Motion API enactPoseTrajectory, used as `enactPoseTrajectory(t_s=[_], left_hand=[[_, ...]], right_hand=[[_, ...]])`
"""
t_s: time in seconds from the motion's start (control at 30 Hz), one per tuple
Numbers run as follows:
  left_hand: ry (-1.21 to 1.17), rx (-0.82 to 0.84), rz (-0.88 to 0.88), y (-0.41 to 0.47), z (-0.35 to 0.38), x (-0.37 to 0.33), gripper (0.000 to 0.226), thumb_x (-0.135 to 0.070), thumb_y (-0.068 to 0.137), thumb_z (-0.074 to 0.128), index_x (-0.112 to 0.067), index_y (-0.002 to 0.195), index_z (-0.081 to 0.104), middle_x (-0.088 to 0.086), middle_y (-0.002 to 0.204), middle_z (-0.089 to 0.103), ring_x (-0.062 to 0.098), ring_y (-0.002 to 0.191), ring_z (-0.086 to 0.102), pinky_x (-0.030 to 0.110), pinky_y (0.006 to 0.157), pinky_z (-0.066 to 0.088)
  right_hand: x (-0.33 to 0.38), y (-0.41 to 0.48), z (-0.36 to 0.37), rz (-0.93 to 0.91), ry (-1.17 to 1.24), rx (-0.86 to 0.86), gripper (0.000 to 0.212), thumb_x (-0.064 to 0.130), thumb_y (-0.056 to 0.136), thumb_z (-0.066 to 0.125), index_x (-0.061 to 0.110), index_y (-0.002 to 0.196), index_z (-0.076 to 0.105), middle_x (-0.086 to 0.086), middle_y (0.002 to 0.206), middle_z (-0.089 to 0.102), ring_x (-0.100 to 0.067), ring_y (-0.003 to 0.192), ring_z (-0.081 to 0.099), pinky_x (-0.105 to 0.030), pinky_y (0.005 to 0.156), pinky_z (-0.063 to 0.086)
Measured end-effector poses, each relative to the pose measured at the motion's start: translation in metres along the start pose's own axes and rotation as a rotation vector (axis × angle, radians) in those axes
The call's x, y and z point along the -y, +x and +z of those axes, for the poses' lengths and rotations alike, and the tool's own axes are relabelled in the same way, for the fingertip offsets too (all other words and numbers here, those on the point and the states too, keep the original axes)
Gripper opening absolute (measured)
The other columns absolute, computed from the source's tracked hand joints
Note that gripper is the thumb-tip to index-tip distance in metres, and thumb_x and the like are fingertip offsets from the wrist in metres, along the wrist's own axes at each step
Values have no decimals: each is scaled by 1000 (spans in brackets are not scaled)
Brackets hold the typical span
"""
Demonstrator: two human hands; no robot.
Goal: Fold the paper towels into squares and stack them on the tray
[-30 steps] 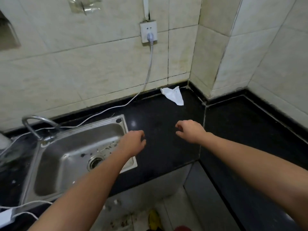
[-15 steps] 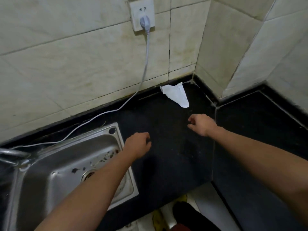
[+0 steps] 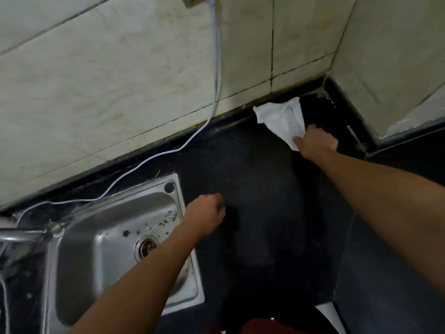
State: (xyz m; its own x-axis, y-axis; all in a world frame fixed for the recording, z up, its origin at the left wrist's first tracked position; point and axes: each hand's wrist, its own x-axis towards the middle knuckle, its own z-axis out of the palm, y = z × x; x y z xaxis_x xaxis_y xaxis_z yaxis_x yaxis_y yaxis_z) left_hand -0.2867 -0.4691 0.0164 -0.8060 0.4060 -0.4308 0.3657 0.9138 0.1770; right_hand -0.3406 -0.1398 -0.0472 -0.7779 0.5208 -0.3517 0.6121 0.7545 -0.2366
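Black countertop [image 3: 265,189] lies under both bare forearms. The right arm stretches long toward the far right, and the right hand [image 3: 316,142] comes down, knuckles up, on the near tip of the paper towel [image 3: 280,118]. Its thumb lies flat along the towel's edge and its curled fingers close over the same corner, so it holds the towel in a narrow pinch; the fingertips themselves are hidden under the hand. The left hand [image 3: 204,213] hangs near the middle, just beside the right rim of the steel sink [image 3: 154,189], with its fingers loosely curled under and nothing in them.

White and crumpled, the towel is a rough wedge: wide at its far end, which sits against the foot of the tiled wall [image 3: 120,80] close to the corner, and narrowing to a point at the near end under the right hand. Soft creases run along it, and one far corner is turned up. It lies unfolded into no square, well apart from the left hand.

A white cable [image 3: 218,68] drops down the wall and trails left behind the sink, where a metal tap [image 3: 21,235] shows at the left edge.
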Motion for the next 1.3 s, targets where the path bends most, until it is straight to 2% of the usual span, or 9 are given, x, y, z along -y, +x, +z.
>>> enactPoseTrajectory(t_s=[0.2,0.37,0.5,0.57,0.77,0.87,0.97,1.17,1.3], left_hand=[[3,11,9,5,10,10,22,-33,91,51,-18,105,59,5,103,66,27,95,62,35,74,48],[-45,23,63,12,12,18,22,-33,90,52,-17,103,60,6,100,67,28,94,62,40,78,53],[-55,15,135,11,10,19,23,-33,89,52,-17,105,60,5,102,67,28,97,62,39,79,52],[-65,22,152,8,12,23,23,-32,90,53,-17,105,60,4,103,67,27,97,62,39,80,52],[-61,77,179,-3,27,34,21,-32,90,53,-19,105,60,2,102,67,23,94,62,34,76,50],[-64,109,173,-3,38,34,20,-33,89,54,-20,104,60,2,101,67,22,94,62,34,76,50],[-84,123,177,-1,46,26,20,-33,88,56,-22,103,62,1,100,67,21,93,62,33,76,50],[-268,73,143,14,52,-7,19,-27,88,61,-18,104,59,0,95,64,18,85,59,34,73,49],[-605,35,-62,31,56,-32,37,-22,84,69,-11,116,54,4,100,61,23,93,61,31,76,46]], right_hand=[[8,10,11,35,162,101,36,22,87,63,3,116,56,-20,120,59,-36,107,59,-37,82,49],[20,-34,-5,-197,330,-118,9,18,84,58,9,81,58,-13,83,58,-34,81,60,-29,61,37],[21,-88,-14,-427,251,-233,21,15,84,60,13,104,67,-13,100,58,-33,87,60,-32,67,44],[17,-114,-7,-449,290,-210,21,13,83,62,14,103,69,-11,101,58,-32,87,61,-34,73,48],[-13,-206,43,-447,275,-55,22,7,81,62,15,100,69,-1,97,58,-24,85,62,-28,69,45],[-34,-240,70,-481,102,96,29,10,86,55,20,109,69,0,108,57,-22,97,60,-32,78,48],[-53,-259,84,-497,-62,253,33,12,90,48,25,115,65,2,122,51,-20,112,50,-27,81,40],[-80,-258,77,-381,-164,332,36,15,88,48,26,119,64,3,124,50,-20,115,46,-28,83,42],[-73,-238,64,-157,108,144,39,35,89,54,29,128,54,5,117,54,-16,105,56,-30,80,47]])
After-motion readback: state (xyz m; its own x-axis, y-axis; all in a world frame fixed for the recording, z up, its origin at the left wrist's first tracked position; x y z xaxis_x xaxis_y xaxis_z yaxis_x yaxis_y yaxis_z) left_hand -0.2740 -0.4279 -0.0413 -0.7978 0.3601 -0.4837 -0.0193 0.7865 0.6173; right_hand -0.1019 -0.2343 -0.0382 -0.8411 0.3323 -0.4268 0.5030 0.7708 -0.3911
